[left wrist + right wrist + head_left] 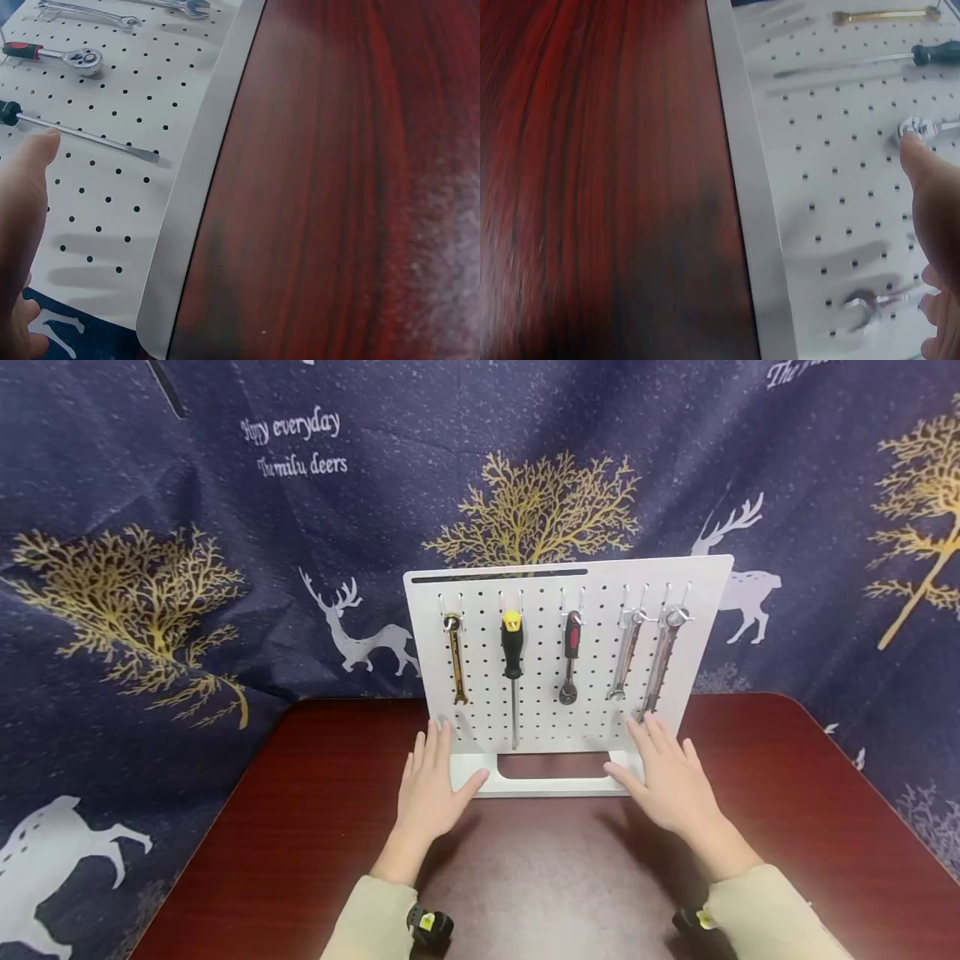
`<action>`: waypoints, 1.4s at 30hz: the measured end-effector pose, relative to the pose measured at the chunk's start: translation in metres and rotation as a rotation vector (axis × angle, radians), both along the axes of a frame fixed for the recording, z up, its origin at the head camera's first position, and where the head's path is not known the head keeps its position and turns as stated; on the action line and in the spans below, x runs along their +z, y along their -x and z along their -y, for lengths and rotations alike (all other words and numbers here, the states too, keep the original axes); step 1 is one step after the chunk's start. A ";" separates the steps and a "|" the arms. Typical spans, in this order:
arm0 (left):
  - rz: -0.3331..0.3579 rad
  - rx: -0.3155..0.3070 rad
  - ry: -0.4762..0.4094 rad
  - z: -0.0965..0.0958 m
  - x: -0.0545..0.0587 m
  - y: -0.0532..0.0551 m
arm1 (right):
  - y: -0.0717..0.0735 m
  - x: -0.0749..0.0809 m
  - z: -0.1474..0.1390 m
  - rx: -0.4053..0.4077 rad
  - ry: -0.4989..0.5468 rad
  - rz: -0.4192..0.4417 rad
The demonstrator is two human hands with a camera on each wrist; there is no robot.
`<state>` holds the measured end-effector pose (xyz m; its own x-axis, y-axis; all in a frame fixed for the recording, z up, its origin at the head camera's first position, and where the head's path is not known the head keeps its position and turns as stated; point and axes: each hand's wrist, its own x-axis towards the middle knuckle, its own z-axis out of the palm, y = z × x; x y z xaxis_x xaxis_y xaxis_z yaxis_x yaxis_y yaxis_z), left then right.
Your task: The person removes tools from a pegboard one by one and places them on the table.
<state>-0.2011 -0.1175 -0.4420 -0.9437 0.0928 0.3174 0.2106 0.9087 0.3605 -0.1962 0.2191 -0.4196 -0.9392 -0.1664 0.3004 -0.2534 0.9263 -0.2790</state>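
Pegboard (542, 668), flat, white and perforated, stands near the far edge of a dark-red, wood-grained table (551, 847), metal-shafted hand tools (572, 639) hung separately, seemingly for easy picking, with left hand (429, 785) and right hand (672, 783) at its lower corners, fingers outstretched, gripping nothing.

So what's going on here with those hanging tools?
A person's left hand and right hand are open at the lower left and lower right of a white pegboard standing on a dark red table. Whether they touch it is hard to tell. Hanging there are a gold wrench, a screwdriver, a ratchet, a smaller silver wrench and a larger silver wrench. Neither hand grips one.
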 end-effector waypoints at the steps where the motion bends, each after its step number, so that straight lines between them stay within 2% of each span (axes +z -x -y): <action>1: -0.006 0.003 -0.024 0.001 0.000 0.001 | 0.001 0.000 0.003 0.008 0.012 -0.002; 8: -0.033 0.009 -0.171 0.007 0.003 0.007 | 0.007 0.005 0.028 0.094 0.127 -0.039; 15: -0.051 -0.027 -0.286 0.013 0.006 0.017 | 0.009 0.017 0.057 0.144 0.316 -0.006; 23: -0.071 -0.026 -0.400 0.014 0.019 0.034 | 0.016 0.031 0.098 0.237 0.585 0.023; 30: -0.165 -0.012 -0.503 0.012 0.034 0.050 | 0.029 0.048 0.133 0.339 0.754 0.087; 34: -0.229 0.012 -0.543 0.012 0.044 0.060 | 0.036 0.059 0.152 0.407 0.811 0.136; 39: -0.317 0.060 -0.581 0.015 0.052 0.073 | 0.046 0.069 0.172 0.425 0.852 0.214; 42: -0.344 0.086 -0.609 0.015 0.054 0.079 | 0.052 0.072 0.182 0.407 0.889 0.245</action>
